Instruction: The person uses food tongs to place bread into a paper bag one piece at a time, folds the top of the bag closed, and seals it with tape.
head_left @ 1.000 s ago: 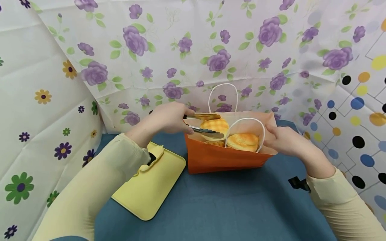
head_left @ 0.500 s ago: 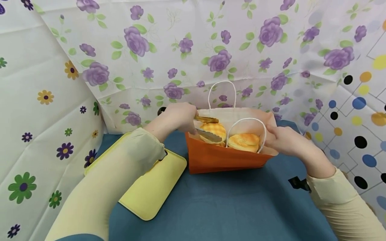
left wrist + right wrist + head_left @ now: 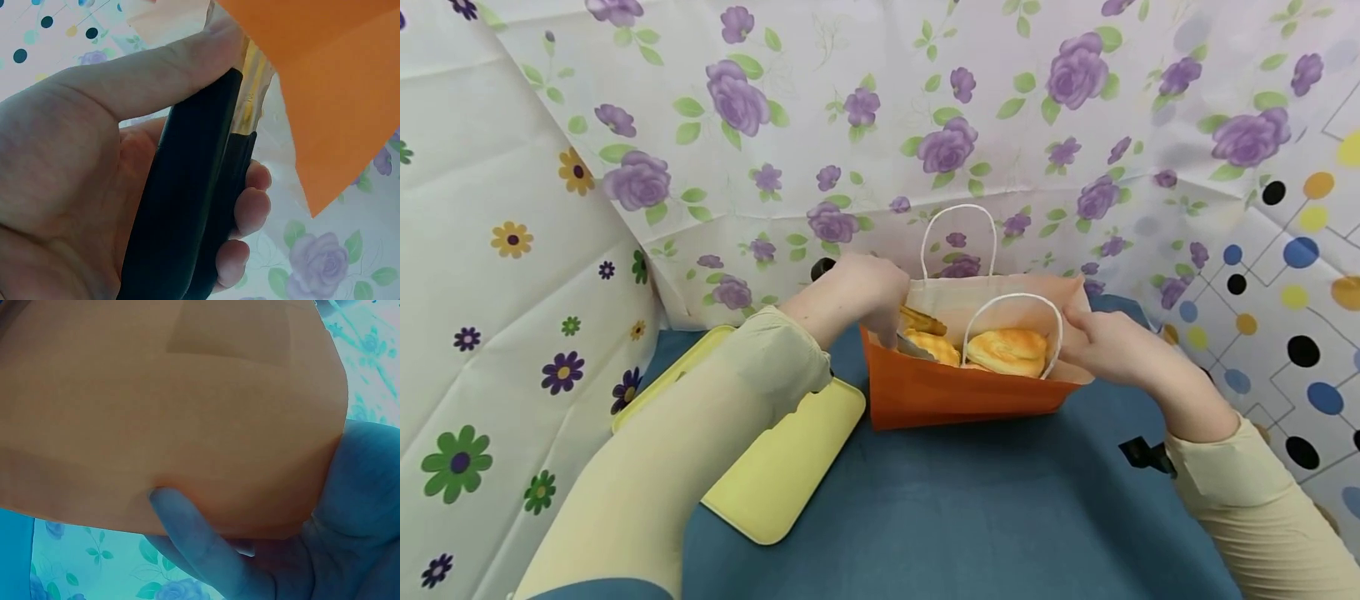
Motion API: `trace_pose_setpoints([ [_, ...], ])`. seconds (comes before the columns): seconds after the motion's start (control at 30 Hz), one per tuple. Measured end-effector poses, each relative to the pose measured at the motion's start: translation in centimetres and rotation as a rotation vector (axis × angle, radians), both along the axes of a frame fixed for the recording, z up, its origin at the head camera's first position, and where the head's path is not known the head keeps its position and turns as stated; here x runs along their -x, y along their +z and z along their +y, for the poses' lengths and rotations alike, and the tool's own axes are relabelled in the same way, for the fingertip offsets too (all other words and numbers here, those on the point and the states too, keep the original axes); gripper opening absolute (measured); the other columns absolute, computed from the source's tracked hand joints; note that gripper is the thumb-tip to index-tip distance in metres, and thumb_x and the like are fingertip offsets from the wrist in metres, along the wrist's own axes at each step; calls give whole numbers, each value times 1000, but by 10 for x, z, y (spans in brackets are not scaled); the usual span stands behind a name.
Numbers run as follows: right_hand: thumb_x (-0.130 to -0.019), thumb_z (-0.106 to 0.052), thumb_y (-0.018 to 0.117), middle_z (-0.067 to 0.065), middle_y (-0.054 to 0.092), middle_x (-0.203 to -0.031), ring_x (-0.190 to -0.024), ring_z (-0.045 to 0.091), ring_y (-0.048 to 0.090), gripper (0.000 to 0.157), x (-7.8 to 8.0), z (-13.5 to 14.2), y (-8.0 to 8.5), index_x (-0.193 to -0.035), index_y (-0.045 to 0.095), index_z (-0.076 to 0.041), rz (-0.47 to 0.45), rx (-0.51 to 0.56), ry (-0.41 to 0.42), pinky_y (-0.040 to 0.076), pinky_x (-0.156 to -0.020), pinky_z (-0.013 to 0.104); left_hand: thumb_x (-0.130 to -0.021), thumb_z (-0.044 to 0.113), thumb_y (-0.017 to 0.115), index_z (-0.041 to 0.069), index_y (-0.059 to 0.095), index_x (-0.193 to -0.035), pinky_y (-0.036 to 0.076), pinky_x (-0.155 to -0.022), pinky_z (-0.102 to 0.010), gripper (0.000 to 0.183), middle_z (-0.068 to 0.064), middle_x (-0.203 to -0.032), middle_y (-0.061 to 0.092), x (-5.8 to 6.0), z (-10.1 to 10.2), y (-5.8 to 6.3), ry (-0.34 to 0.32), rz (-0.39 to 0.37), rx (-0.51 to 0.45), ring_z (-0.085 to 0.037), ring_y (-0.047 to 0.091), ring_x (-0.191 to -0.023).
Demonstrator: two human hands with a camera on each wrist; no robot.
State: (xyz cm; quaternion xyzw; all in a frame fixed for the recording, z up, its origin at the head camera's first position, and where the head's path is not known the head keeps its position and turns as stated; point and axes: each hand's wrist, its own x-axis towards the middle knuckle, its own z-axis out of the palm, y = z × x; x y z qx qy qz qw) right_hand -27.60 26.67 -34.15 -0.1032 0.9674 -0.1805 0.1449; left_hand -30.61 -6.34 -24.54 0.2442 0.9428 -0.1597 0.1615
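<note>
My left hand [image 3: 872,287] grips a pair of tongs [image 3: 181,187] by the black handles, with the thumb on one side and the fingers curled round the other. In the head view the tongs' tips reach down into an orange paper bag [image 3: 955,402], around a round yellow bun [image 3: 936,346] with a grid pattern on top. A second golden bread [image 3: 1009,352] sits in the bag to the right of it. My right hand [image 3: 1116,346] pinches the bag's right side at the open top. The right wrist view shows a finger [image 3: 187,519] against the paper.
A pale yellow tray [image 3: 797,458] lies on the blue cloth [image 3: 955,517], left of the bag and partly under my left sleeve. Two white handles rise from the bag, the front handle [image 3: 1015,296] arching over the second bread. Flower-patterned sheets [image 3: 820,108] stand close behind.
My left hand has moved right and toward the bag. The tongs and the grid-patterned bun have sunk lower inside it. My right hand stays at the bag's side.
</note>
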Motion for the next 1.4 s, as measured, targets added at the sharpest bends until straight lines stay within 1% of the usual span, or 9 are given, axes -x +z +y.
trace_pose_setpoints([
  [0.07,-108,-55,57,40,35,-160,-139,60,45,93,0,0,0,-168,18,6,0,1,-1,44,-105,72,-89,45,86,19,74,-124,51,-97,-45,45,-2,-130,69,0,1,-1,16,13,18,-28,60,-121],
  [0.2,-108,-54,58,40,36,-160,-138,60,46,93,-1,0,1,-168,18,5,2,0,-4,43,-105,72,-90,39,83,17,74,-122,54,-88,-42,40,-3,-127,69,1,2,-3,50,45,46,-25,61,-112],
  [0.43,-108,-52,59,40,36,-159,-138,61,46,93,-1,0,2,-167,17,7,-9,-1,6,45,-103,73,-92,42,81,20,74,-120,49,-96,-44,36,0,-121,69,-4,15,-2,54,10,84,-21,60,-106],
  [0.57,-108,-55,57,41,37,-158,-137,61,46,94,-1,1,2,-167,18,7,-11,-4,6,45,-103,73,-93,42,81,21,75,-115,50,-95,-43,30,2,-114,70,-6,25,-4,43,25,82,-20,62,-103],
  [0.8,-108,-55,57,41,36,-159,-138,60,46,94,-4,2,0,-167,17,6,-12,9,0,44,-104,72,-93,35,79,20,75,-101,51,-81,-39,18,2,-101,70,-5,25,-5,47,34,0,-20,63,-92],
  [0.93,-108,-57,55,40,39,-157,-134,59,51,95,-4,2,2,-169,16,4,8,17,7,47,-101,71,-92,38,81,20,74,-104,52,-84,-41,23,2,-102,69,-7,26,-4,54,35,-42,-22,63,-93],
  [1.17,-108,-56,57,41,35,-159,-134,59,51,95,-5,2,2,-168,15,5,-4,26,15,46,-102,71,-93,44,82,20,71,-132,55,-96,-45,47,-1,-128,69,-7,28,-19,65,29,13,-20,64,-106],
  [1.27,-108,-57,56,41,35,-160,-132,58,53,95,-5,2,2,-168,16,5,2,27,20,46,-102,71,-90,47,85,20,72,-131,55,-93,-43,50,0,-125,69,-7,25,-18,84,33,-4,-20,64,-102],
  [1.4,-108,-60,55,40,34,-160,-136,60,49,97,-5,2,2,-168,16,6,3,28,20,45,-104,72,-86,48,89,20,74,-119,55,-85,-40,46,2,-114,70,-7,20,-14,91,25,-63,-20,64,-96],
])
